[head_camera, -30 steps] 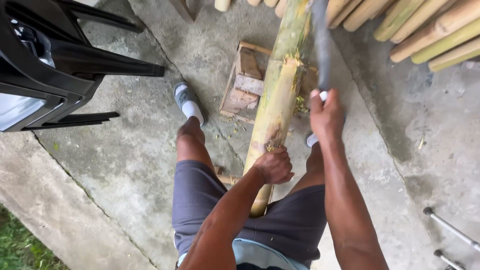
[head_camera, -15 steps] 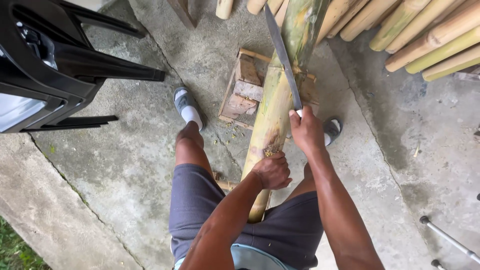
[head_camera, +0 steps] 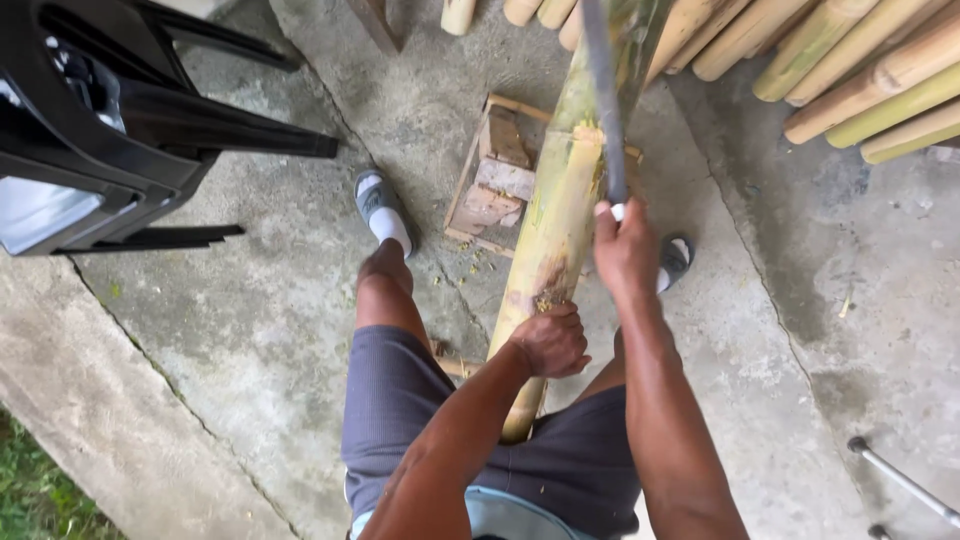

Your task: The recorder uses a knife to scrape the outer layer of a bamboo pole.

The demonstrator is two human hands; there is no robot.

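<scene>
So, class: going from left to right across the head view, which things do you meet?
Black chair → grey sandal → wooden frame → left hand gripping the bamboo pole → right hand holding the long blade → stacked bamboo poles.

Bamboo pole (head_camera: 560, 215) – yellow-green, brown blotch low down. Left of it: grey shorts (head_camera: 400, 400), black chair (head_camera: 110, 110). Blade (head_camera: 603, 90) – dark grey.

Rough concrete floor (head_camera: 250, 330), smooth bamboo pole (head_camera: 560, 210), dull metal blade (head_camera: 603, 90)
</scene>
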